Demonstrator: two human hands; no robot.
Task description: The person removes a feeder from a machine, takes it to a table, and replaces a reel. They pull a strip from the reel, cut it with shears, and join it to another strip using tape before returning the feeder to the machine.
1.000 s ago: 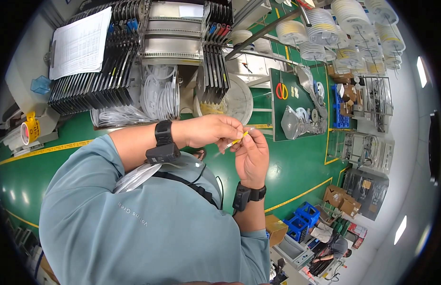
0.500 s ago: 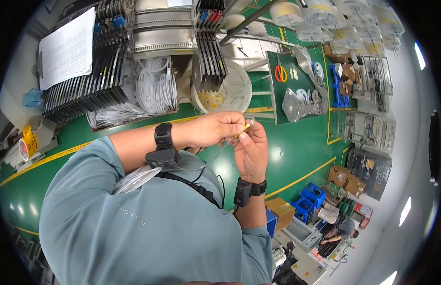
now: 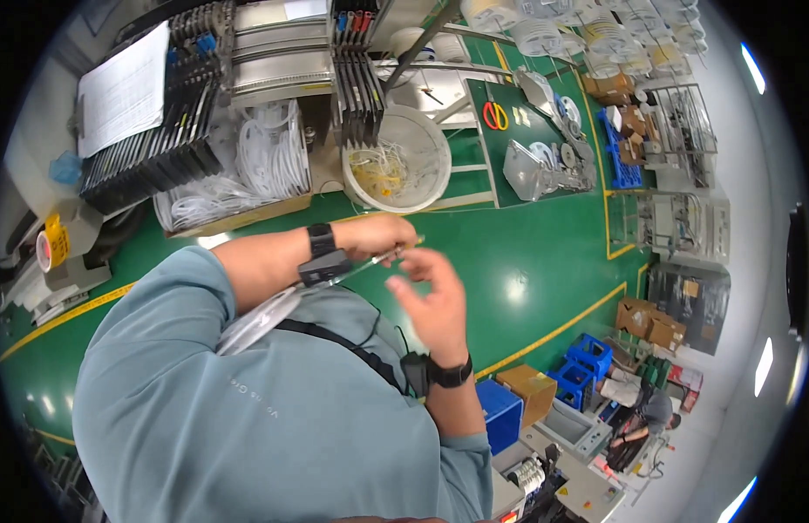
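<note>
My left hand (image 3: 374, 236) is closed round a narrow clear tape (image 3: 359, 270), and a small yellow bit shows at its fingertips. From there the tape runs back beside my wrist to a whitish flat reel (image 3: 263, 324) tucked between my left arm and my body. My right hand (image 3: 437, 301) is open just right of the left one, thumb and fingers apart and slightly blurred. Its fingertips are close to the tape; whether they touch it I cannot tell.
Ahead stands a white round bin (image 3: 439, 166) with tape scraps. Left of it are a carton (image 3: 239, 222) of white reels and a rack of black feeders (image 3: 152, 161). A green-topped table (image 3: 492, 148) carries scissors (image 3: 494, 116). Another person (image 3: 653, 410) works at the far right.
My hands have parted: the right has let go of the yellow piece and opened, moving down and left. The left has shifted slightly left, and more tape shows beside its wrist.
</note>
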